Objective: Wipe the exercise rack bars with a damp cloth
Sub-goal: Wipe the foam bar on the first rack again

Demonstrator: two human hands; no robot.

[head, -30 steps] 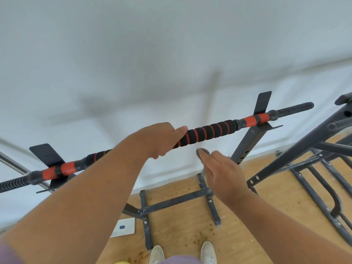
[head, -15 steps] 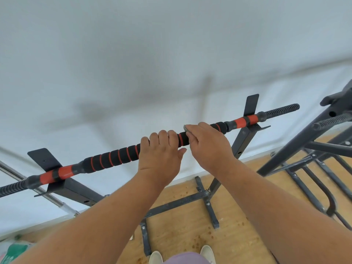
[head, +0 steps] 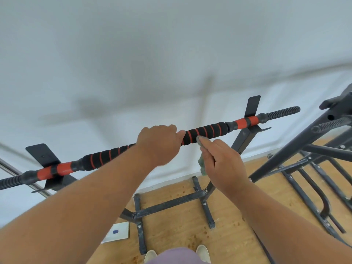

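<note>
Evidently the left hand [head: 160, 144] curls over the padded bar [head: 204, 132] to steady it, while the right hand [head: 222, 164] pinches the damp cloth [head: 202, 164] just beneath the foam, probably for wiping

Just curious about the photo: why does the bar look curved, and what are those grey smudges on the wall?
Head view: the wide-angle lens bends the bar and floor; the smudges on the wall look like soft shadows of the rack; the left hand looks slightly blurred.
</note>
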